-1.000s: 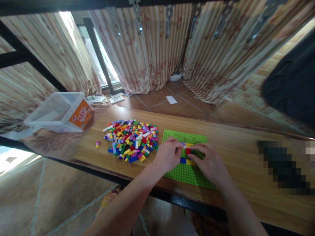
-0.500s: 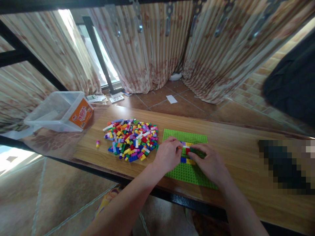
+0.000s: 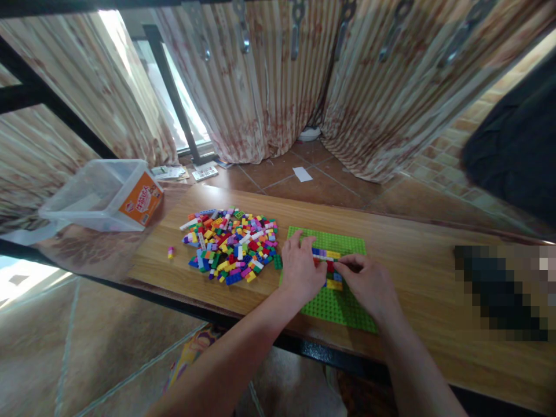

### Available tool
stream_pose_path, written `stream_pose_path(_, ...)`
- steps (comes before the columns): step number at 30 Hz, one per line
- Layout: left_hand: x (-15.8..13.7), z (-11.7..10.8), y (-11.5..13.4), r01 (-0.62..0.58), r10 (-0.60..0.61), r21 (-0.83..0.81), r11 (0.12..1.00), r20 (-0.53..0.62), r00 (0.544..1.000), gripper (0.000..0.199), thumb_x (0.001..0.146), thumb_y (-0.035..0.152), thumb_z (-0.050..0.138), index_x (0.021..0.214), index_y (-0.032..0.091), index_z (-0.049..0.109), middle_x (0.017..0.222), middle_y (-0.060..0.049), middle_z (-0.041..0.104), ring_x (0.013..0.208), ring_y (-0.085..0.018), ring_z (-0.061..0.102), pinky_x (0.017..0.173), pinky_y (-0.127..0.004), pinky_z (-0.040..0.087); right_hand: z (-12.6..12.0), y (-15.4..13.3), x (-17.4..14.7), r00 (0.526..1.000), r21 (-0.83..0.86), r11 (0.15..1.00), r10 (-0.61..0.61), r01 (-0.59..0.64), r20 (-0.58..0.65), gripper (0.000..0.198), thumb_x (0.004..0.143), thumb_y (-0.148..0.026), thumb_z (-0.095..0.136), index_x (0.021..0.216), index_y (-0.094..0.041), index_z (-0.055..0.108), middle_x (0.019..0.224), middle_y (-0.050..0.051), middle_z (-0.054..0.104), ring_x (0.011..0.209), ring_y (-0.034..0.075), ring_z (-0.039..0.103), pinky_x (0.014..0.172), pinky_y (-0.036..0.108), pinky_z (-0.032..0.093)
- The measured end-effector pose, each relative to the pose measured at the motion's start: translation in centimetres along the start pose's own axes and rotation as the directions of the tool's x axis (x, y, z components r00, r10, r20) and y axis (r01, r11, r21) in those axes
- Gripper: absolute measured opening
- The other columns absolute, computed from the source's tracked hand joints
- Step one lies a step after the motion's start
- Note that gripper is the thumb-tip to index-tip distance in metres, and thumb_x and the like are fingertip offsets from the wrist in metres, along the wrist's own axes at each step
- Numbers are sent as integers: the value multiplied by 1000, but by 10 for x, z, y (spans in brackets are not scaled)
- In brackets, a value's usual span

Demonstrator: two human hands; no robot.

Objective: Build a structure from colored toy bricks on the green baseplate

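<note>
A green studded baseplate (image 3: 339, 313) lies on the table under both hands. Toy building bricks in blue, yellow, white and red stand on it in rows, including a yellow brick (image 3: 333, 255) at the far side. My left hand (image 3: 300, 265) rests over the plate's left part, fingers spread, thumb against the bricks. From the right, my right hand (image 3: 368, 285) pinches at a red building brick (image 3: 330, 267) with thumb and forefinger. The fingertips partly hide what they grip.
A heap of mixed bricks (image 3: 232, 243) lies left of the plate, with a small pink-and-yellow piece (image 3: 171, 252) apart from it. A clear plastic bin (image 3: 98, 197) with an orange label stands at the far left. Curtains (image 3: 269, 87) hang beyond the wooden table (image 3: 417, 278).
My left hand has opened its fingers and shifted slightly toward the bricks. My right fingers have drawn together at the red brick. More of the brick rows shows now.
</note>
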State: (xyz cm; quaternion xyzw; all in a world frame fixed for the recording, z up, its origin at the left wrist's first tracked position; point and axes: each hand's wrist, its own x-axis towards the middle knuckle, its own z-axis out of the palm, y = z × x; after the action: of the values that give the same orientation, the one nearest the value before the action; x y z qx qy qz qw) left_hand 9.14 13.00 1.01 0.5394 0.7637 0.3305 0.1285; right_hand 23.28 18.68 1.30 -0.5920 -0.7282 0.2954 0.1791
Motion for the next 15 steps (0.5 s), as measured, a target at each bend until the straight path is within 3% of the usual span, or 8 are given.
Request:
stream_pose_path(9, 2, 0, 0, 15, -14, -24, 1000, 37, 999, 47, 75, 24, 68, 120, 15, 57, 136, -15, 48, 129, -31, 43, 112, -47, 34, 2, 3, 2, 999, 7, 999, -39, 39, -20, 23, 76, -41, 61, 80, -22, 73, 76, 4, 73, 68, 20, 65, 66, 33, 45)
stream_pose_path(15, 4, 6, 2, 46, -46, -21, 999, -6, 999, 45, 71, 21, 70, 115, 18, 59, 134, -12, 51, 125, -29, 46, 108, -45, 36, 4, 2, 3, 999, 26, 999, -39, 40, -24, 22, 76, -39, 60, 78, -22, 72, 76, 4, 74, 69, 20, 65, 66, 32, 45)
